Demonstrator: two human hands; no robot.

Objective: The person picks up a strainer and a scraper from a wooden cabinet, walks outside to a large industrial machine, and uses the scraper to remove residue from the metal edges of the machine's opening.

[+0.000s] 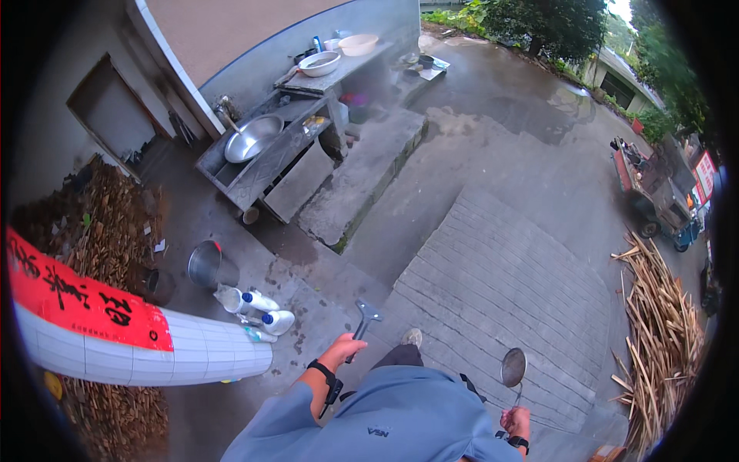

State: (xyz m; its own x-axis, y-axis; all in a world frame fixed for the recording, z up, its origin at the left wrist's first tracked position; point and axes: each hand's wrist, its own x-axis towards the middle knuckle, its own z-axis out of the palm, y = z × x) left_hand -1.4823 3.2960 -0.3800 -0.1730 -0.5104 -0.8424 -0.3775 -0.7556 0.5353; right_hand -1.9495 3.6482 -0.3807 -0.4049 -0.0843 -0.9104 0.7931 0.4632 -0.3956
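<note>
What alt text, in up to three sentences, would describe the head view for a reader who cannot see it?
Seen from above, a person outdoors holds a flat metal spatula in the left hand and a round mesh skimmer in the right hand. Ahead on wet concrete stands a stone counter bearing a large metal wok.

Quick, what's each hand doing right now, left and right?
Left hand: closed around the handle of a metal spatula.
Right hand: closed around the handle of a round mesh skimmer.

Red banner [77, 300] on white tiled pillar [154, 350]
</note>
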